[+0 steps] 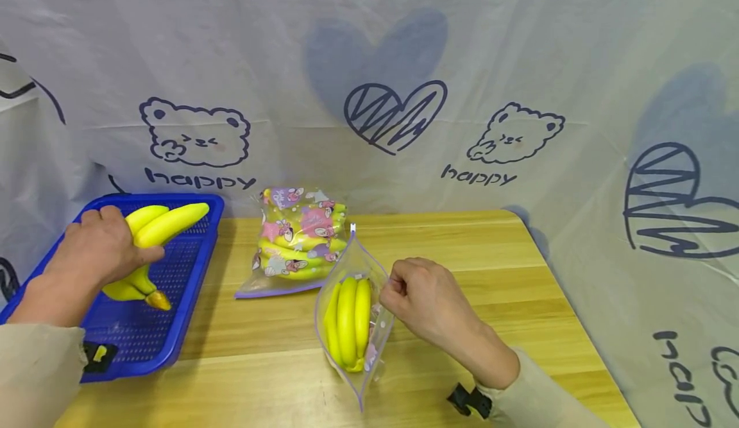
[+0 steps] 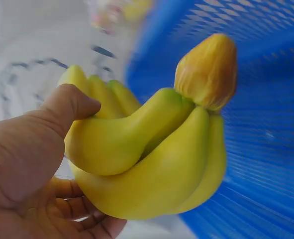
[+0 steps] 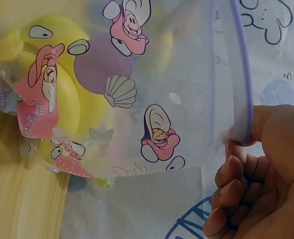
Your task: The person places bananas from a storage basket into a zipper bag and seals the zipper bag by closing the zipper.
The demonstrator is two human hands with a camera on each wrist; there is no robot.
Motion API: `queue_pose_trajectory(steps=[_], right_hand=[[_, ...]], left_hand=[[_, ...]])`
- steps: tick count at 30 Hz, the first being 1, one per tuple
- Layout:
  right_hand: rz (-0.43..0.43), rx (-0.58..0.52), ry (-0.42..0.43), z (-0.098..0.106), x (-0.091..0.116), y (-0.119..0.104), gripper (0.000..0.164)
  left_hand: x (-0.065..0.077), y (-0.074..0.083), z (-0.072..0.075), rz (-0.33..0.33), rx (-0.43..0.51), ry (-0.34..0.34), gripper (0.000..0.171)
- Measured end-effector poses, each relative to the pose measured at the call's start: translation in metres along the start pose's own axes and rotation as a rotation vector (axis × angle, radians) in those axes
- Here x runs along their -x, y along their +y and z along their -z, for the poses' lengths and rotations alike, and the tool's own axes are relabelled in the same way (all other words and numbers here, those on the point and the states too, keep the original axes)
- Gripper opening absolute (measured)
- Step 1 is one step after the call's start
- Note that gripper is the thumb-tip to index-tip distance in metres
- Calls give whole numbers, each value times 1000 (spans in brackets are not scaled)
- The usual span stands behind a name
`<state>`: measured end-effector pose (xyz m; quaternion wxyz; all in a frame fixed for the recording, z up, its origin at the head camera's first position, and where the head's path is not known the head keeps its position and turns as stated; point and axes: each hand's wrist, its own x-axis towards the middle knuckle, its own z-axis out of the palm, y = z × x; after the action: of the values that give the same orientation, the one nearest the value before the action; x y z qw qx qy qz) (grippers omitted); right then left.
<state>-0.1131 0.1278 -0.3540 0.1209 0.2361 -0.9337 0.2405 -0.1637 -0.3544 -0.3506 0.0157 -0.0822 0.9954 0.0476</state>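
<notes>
My left hand point(image 1: 101, 245) grips a bunch of bananas point(image 2: 147, 164) by its fruit, over the blue basket point(image 1: 215, 222); the brownish stem end point(image 2: 206, 72) points away from the palm. My right hand point(image 1: 424, 296) pinches the purple-edged rim of a clear zip bag point(image 3: 176, 119) between thumb and forefinger, its other fingers curled. The bag's mouth gapes in the head view, and a bunch of bananas point(image 1: 348, 319) lies inside. Cartoon prints cover part of the bag's side in the right wrist view.
Behind the gaping bag lies another printed zip bag point(image 1: 300, 242) with bananas inside, its purple edge toward me. The blue basket stands at the left of the wooden table point(image 1: 479, 248). A pale cloth point(image 1: 277, 56) with bear and heart drawings hangs behind and at the right.
</notes>
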Motion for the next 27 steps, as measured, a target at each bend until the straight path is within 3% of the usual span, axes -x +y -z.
queue_pose_trajectory(steps=[12,16,22,27], right_hand=[[-40,7,-5,-2,-1,-7,26],[-67,7,0,-3,-1,-11,25],[-95,-18,-7,-4,-3,-18,24],[-90,-87,-34,-4,-6,-28,22]], left_hand=[[44,75,47,-129,76,64,76],[61,96,58,-186,85,42,77],[90,127,73,-242,126,-48,79],[115,142,79,-281,140,-57,81]])
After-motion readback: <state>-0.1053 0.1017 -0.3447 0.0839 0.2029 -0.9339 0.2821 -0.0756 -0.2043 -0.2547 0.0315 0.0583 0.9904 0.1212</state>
